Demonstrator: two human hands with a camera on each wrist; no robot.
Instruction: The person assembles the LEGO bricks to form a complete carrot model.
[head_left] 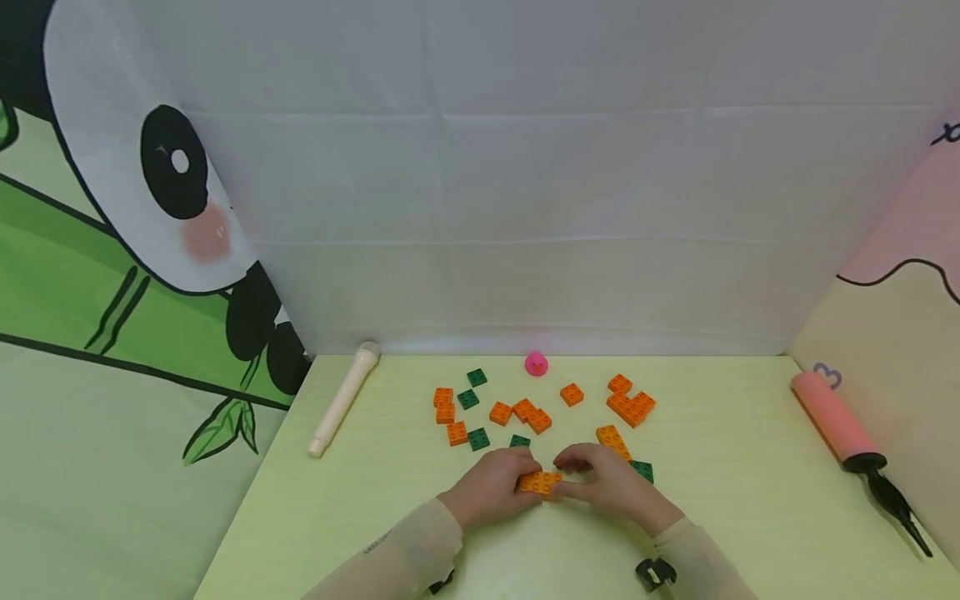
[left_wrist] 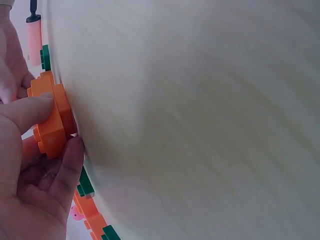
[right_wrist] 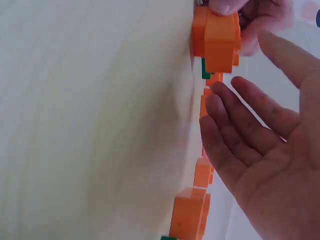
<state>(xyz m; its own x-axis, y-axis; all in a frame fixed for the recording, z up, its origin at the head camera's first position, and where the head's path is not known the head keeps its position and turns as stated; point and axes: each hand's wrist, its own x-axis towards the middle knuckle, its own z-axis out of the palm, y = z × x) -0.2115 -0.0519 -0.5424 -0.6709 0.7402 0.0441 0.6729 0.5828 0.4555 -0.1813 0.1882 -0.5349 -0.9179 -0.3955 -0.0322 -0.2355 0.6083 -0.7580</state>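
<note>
Joined orange toy building bricks (head_left: 542, 482), one layer on another and slightly offset, are at the table's near middle. My left hand (head_left: 491, 485) pinches them between thumb (left_wrist: 35, 111) and fingers at their left end. My right hand (head_left: 611, 485) is at their right end, its fingers loosely bent and thumb apart from them. In the right wrist view, a gap shows between the right fingers (right_wrist: 240, 120) and the orange bricks (right_wrist: 220, 42). Just beyond the hands lie a green brick (head_left: 520, 441), a long orange brick (head_left: 613, 442) and another green brick (head_left: 642, 471).
Several loose orange bricks (head_left: 501, 412) and green bricks (head_left: 478, 439) are scattered behind the hands. More joined orange bricks (head_left: 630, 408) lie back right. A pink ball-like toy (head_left: 536, 363) sits at the rear edge. A pale stick (head_left: 345, 400) lies left, a pink hand pump (head_left: 836, 417) right.
</note>
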